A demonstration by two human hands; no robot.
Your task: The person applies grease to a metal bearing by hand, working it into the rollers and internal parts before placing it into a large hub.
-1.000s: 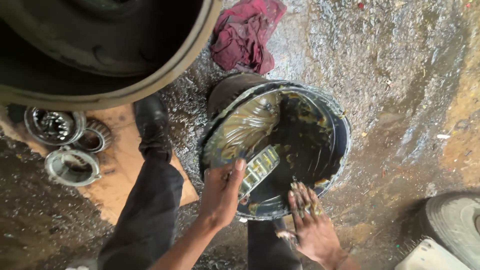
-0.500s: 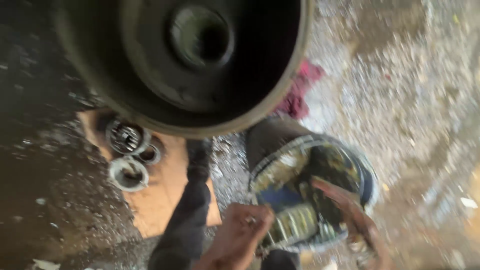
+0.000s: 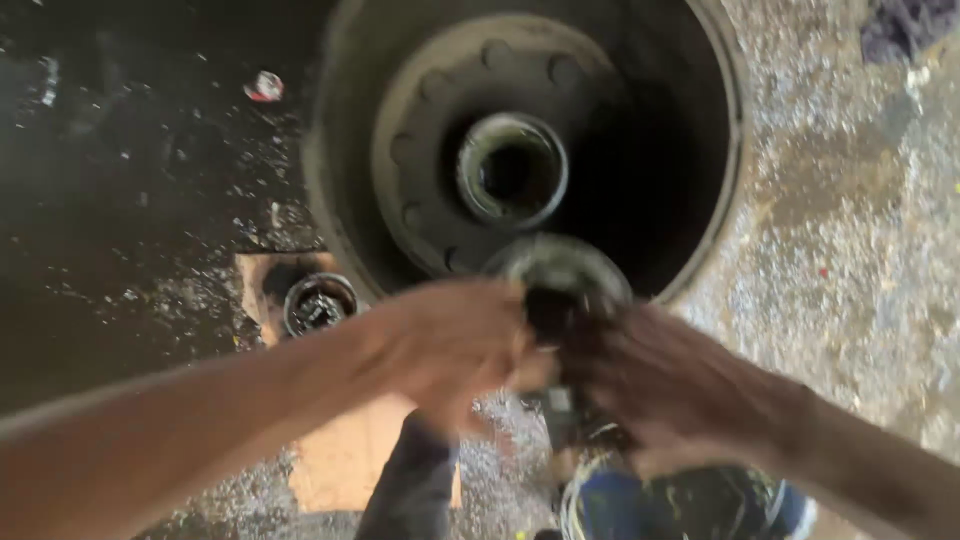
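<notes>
Both my hands hold up a greasy round bearing point(image 3: 562, 272) between them, just in front of a large dark brake drum point(image 3: 520, 150) lying on the ground. My left hand point(image 3: 450, 345) grips the bearing from the left and my right hand point(image 3: 665, 385), dark with grease, grips it from the right. The drum has a ring of bolt holes and a central hub opening point(image 3: 512, 170) directly above the bearing. The hands and the bearing are blurred by motion.
A piece of brown cardboard point(image 3: 345, 455) lies on the oily ground at lower left with another round bearing part point(image 3: 320, 303) on it. A blue basin of dark grease point(image 3: 690, 505) sits at the bottom right. My dark trouser leg point(image 3: 410, 490) shows below.
My hands have left the grease basin and risen with the bearing toward the drum. The view has swung up, so the drum now fills the top.
</notes>
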